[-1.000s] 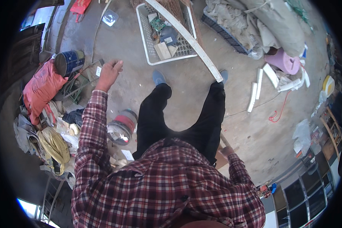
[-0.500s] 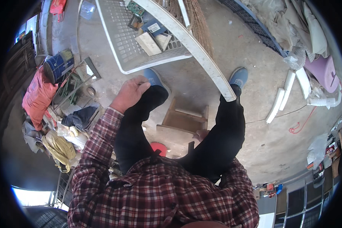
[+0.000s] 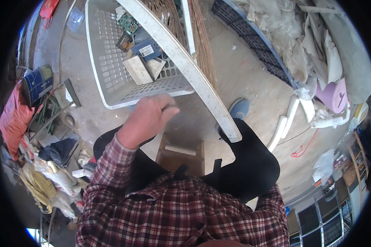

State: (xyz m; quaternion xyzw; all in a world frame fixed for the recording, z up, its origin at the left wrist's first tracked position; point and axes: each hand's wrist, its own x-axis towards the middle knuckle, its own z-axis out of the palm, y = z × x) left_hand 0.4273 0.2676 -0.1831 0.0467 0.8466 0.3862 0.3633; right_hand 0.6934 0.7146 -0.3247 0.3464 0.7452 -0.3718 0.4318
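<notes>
My left hand [image 3: 150,117] hovers just off the near rim of a white perforated plastic basket [image 3: 105,80], above my left leg. Its fingers are curled in with the thumb against them; whatever they may hold is hidden. Inside the basket are a green circuit board [image 3: 129,24], a blue labelled part [image 3: 147,50], a whitish flat box [image 3: 138,71] and other small pieces. My right hand is out of sight, with its sleeve [image 3: 272,201] bent down behind my right thigh. Between my knees is a small wooden stool [image 3: 181,158], partly covered by my shirt.
A long whitish board [image 3: 185,61] slants across the basket's right side toward my right knee. Brown ribbed material [image 3: 204,49] lies beyond it. A dark blue crate [image 3: 255,45] and plastic sheeting [image 3: 272,24] are at right. Bags, a blue bucket [image 3: 39,84] and clutter line the left.
My left hand has come nearer the basket's rim. My knees have bent outward and my body has lowered over the stool. My right hand, earlier at the stool's edge, has gone from view.
</notes>
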